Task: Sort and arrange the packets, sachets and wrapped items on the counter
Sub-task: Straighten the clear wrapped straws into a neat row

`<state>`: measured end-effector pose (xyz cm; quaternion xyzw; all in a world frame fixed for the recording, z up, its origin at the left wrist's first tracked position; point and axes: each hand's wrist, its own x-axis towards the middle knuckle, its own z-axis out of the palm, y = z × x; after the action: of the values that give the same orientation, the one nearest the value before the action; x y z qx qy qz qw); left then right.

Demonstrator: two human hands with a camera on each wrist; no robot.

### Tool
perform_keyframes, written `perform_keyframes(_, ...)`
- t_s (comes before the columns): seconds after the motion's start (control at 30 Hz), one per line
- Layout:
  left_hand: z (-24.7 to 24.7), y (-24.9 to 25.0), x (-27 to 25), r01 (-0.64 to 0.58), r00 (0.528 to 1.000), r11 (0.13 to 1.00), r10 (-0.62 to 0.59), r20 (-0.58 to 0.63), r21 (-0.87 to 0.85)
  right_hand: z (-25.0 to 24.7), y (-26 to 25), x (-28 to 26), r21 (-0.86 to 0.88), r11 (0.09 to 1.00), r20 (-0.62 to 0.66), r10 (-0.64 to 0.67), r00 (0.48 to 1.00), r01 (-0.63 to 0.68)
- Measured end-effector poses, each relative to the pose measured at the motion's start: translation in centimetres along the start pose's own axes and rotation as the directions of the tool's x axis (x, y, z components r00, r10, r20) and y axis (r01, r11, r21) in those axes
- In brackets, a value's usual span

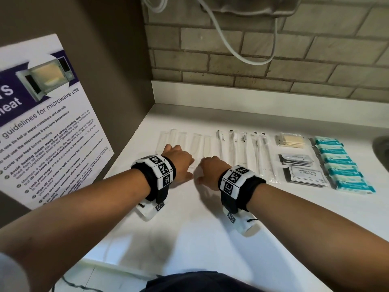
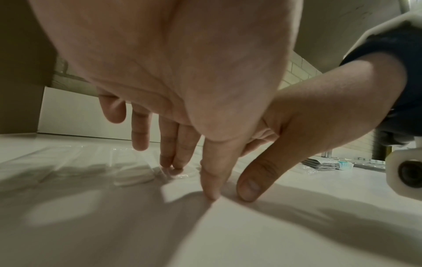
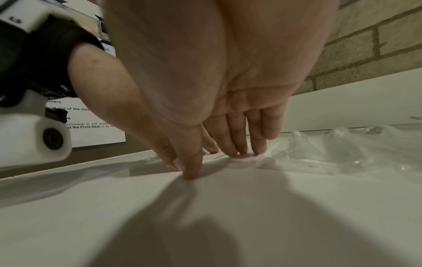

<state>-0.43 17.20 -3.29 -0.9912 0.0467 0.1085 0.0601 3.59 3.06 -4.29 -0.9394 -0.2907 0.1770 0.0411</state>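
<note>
Both hands, left hand (image 1: 179, 163) and right hand (image 1: 212, 169), are pressing straight fingers (image 3: 237, 144) on clear-wrapped items (image 1: 189, 144), frame centre. Sachets (image 1: 303, 173) and teal packets (image 1: 341, 165) at right are looking sorted already; probably nearly finished.

White counter (image 1: 210, 228) is gleaming pale, grey shadows lying across it. Clear wrappers (image 1: 195, 142) are showing white items inside. Teal-and-white packets (image 1: 341, 163) are lining up in a column beside black-edged sachets (image 1: 299, 160) and a white-labelled sachet (image 1: 305, 175) with black print. Tan sticks (image 1: 292, 141) are showing pale wood. Wristbands (image 1: 162, 171) are flashing black-and-white square codes. Grey-beige bricks (image 1: 252, 60) are running behind; the poster (image 1: 42, 123) is showing purple, white and black text.
</note>
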Motion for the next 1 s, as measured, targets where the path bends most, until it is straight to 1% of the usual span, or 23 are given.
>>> perform_keyframes(0.1,0.1,0.0,0.2,-0.012,1.0,1.0,0.012,-0.003,0.002,-0.3,-0.2,-0.2,-0.015,1.0,-0.008,-0.004,1.0,0.004)
perform_keyframes(0.27,0.7,-0.7,0.6,0.055,0.998,0.997,-0.054,0.019,-0.05,-0.9,-0.5,-0.6,-0.063,0.997,-0.03,-0.046,0.998,0.044)
perform_keyframes(0.37,-0.2,-1.4,0.4,0.044,0.999,0.997,-0.044,0.003,-0.056,-1.4,-0.7,-0.4,-0.083,0.994,-0.048,-0.082,0.995,0.078)
perform_keyframes(0.4,-0.6,-1.9,0.3,0.057,0.998,0.996,-0.057,-0.008,-0.063,-1.7,-0.9,-0.4,-0.083,0.993,-0.051,-0.092,0.994,0.088)
perform_keyframes(0.47,-1.3,-3.2,0.1,0.122,0.992,0.987,-0.124,-0.012,-0.104,-2.4,-1.4,0.0,-0.087,0.99,-0.059,-0.12,0.991,0.114)
perform_keyframes(0.57,-1.3,-5.7,-0.3,0.22,0.975,0.962,-0.213,0.056,-0.164,-3.0,-2.6,1.1,-0.129,0.977,-0.075,-0.183,0.98,0.172)
perform_keyframes(0.7,-0.6,-8.3,-1.0,0.259,0.963,0.939,-0.235,0.128,-0.225,-3.0,-4.4,2.8,-0.238,0.947,-0.103,-0.247,0.964,0.217)
perform_keyframes(0.83,0.9,-9.5,-1.3,0.262,0.959,0.929,-0.22,0.178,-0.26,-2.9,-6.4,4.6,-0.252,0.945,-0.038,-0.224,0.974,0.208)
perform_keyframes(0.9,1.8,-10.1,-1.1,0.264,0.956,0.933,-0.221,0.191,-0.244,-2.7,-7.3,5.3,-0.276,0.943,-0.018,-0.2,0.98,0.188)
perform_keyframes(1.0,1.9,-10.5,-0.8,0.231,0.966,0.956,-0.202,0.164,-0.183,-2.3,-8.2,5.9,-0.305,0.938,0.02,-0.164,0.986,0.162)
